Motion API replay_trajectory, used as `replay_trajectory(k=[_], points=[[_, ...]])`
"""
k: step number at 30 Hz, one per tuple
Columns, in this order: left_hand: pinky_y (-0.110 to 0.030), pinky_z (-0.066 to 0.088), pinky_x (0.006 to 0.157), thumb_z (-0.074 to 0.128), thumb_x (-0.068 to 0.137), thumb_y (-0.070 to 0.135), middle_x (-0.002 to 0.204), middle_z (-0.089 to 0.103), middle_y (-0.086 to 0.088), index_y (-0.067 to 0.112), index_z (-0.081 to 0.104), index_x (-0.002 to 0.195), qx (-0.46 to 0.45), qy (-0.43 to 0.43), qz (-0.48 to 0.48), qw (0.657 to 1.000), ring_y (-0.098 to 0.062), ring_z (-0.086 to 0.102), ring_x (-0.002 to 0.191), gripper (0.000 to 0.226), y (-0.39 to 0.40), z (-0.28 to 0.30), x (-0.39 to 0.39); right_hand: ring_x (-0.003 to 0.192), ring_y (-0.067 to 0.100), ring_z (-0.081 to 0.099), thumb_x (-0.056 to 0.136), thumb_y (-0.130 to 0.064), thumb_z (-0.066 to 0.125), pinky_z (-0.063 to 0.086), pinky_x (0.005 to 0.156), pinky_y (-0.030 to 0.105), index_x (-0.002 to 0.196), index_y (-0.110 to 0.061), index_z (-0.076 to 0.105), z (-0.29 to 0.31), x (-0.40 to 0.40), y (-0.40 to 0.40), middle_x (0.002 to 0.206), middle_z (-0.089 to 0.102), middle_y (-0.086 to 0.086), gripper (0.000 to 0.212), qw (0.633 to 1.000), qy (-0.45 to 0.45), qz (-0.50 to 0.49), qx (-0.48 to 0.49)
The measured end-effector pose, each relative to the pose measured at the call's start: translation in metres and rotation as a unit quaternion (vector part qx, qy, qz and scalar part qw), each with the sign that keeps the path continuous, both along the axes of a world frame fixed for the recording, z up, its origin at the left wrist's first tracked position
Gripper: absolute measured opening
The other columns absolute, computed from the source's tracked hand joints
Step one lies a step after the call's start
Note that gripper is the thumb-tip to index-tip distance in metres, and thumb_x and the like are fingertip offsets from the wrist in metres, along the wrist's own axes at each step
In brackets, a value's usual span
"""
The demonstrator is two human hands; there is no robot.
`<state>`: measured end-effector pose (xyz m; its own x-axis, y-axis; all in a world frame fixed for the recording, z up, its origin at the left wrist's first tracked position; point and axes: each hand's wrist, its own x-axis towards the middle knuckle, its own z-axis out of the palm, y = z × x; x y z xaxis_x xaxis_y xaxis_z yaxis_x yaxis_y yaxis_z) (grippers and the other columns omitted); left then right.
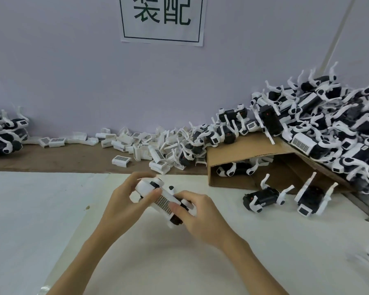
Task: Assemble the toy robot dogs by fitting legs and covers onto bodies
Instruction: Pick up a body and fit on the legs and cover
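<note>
Head: left hand (124,199), right hand (197,211) grip toy dog (160,199).

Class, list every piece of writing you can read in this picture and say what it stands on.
"装配": large dark characters inside a thin rectangular border on the white paper sign on the pale wall.
Dotted grid panels on the small white plastic covers: a pattern, no legible text.
Nothing else readable.

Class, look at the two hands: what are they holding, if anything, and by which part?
Both hold one toy robot dog. The left hand grips its upper end, the right hand its lower end, thumb beside the grille cover.
</note>
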<state>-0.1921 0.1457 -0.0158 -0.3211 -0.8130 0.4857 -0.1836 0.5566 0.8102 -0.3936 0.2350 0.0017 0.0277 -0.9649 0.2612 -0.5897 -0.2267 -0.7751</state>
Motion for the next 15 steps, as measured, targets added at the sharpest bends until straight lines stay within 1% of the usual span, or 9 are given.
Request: replay_trajectory(k=[3,5,6,7,8,9,11,13,15], points=[[-0.02,0.044,0.093,0.05,0.098,0.066,0.124,0.068,0.015,0.041,0.056,0.136,-0.008,0.039,0.038,0.998,-0.009,0.062,0.118,0.045,-0.003,0.002,0.006,0.092,0.014,0.073,0.107,-0.036,0.059,0.055,0.083,0.029,0.108,-0.016,0.077,0.052,-0.032,-0.011,0.103,0.079,0.007,0.027,0.983,-0.171,-0.058,-0.012],[-0.016,0.043,0.092,0.043,0.096,0.069,0.125,0.067,0.012,0.033,0.059,0.134,0.0,0.056,0.068,0.996,-0.009,0.062,0.119,0.055,-0.006,0.004,0.011,0.105,0.01,0.073,0.107,-0.034,0.054,0.056,0.093,0.022,0.119,-0.016,0.07,0.099,-0.072,-0.023,0.121,0.075,0.008,0.027,0.912,-0.387,-0.102,-0.087],[-0.014,0.043,0.089,0.042,0.096,0.069,0.125,0.067,0.01,0.03,0.061,0.13,0.009,0.055,0.078,0.995,-0.008,0.063,0.117,0.055,-0.007,0.005,0.012,0.122,0.013,0.068,0.103,-0.042,0.056,0.051,0.107,0.028,0.134,-0.015,0.062,0.121,-0.09,-0.028,0.136,0.068,0.009,0.042,0.859,-0.482,-0.115,-0.125],[-0.012,0.042,0.086,0.043,0.096,0.068,0.122,0.068,0.008,0.031,0.063,0.124,0.018,0.049,0.088,0.995,-0.007,0.063,0.114,0.051,-0.008,0.004,0.012,0.138,0.017,0.056,0.094,-0.054,0.058,0.043,0.118,0.036,0.148,-0.013,0.05,0.134,-0.104,-0.032,0.15,0.058,0.008,0.068,0.823,-0.535,-0.123,-0.145],[-0.013,0.043,0.084,0.045,0.098,0.066,0.118,0.069,0.008,0.032,0.065,0.119,0.024,0.04,0.099,0.994,-0.005,0.063,0.11,0.044,-0.009,0.004,0.011,0.147,0.02,0.046,0.087,-0.062,0.059,0.036,0.123,0.041,0.158,-0.015,0.038,0.138,-0.111,-0.034,0.158,0.05,0.006,0.088,0.822,-0.535,-0.135,-0.142],[-0.015,0.044,0.081,0.048,0.101,0.063,0.114,0.07,0.01,0.035,0.066,0.113,0.028,0.027,0.111,0.993,-0.003,0.063,0.106,0.035,-0.01,0.003,0.009,0.148,0.021,0.044,0.088,-0.063,0.06,0.034,0.124,0.044,0.163,-0.018,0.029,0.131,-0.109,-0.037,0.159,0.047,0.005,0.092,0.841,-0.508,-0.14,-0.123],[-0.021,0.045,0.078,0.057,0.106,0.051,0.106,0.069,0.018,0.038,0.067,0.105,0.025,-0.008,0.129,0.991,-0.002,0.063,0.102,0.017,-0.014,-0.003,0.005,0.137,0.019,0.055,0.102,-0.044,0.061,0.045,0.117,0.045,0.161,-0.016,0.031,0.094,-0.082,-0.04,0.149,0.054,0.007,0.072,0.882,-0.448,-0.129,-0.066],[-0.023,0.045,0.074,0.062,0.106,0.037,0.099,0.067,0.021,0.037,0.067,0.096,0.008,-0.053,0.142,0.988,-0.003,0.062,0.098,0.011,-0.016,-0.011,0.002,0.122,0.025,0.067,0.104,-0.025,0.063,0.057,0.101,0.042,0.149,-0.011,0.049,0.04,-0.04,-0.039,0.134,0.067,0.012,0.049,0.884,-0.458,-0.088,0.015],[-0.021,0.042,0.072,0.065,0.105,0.031,0.095,0.065,0.018,0.033,0.065,0.089,-0.003,-0.085,0.157,0.984,-0.006,0.062,0.093,0.015,-0.016,-0.016,0.002,0.111,0.034,0.074,0.105,-0.021,0.06,0.062,0.09,0.04,0.134,-0.008,0.062,-0.007,0.008,-0.035,0.12,0.076,0.016,0.031,0.875,-0.471,-0.046,0.1]])
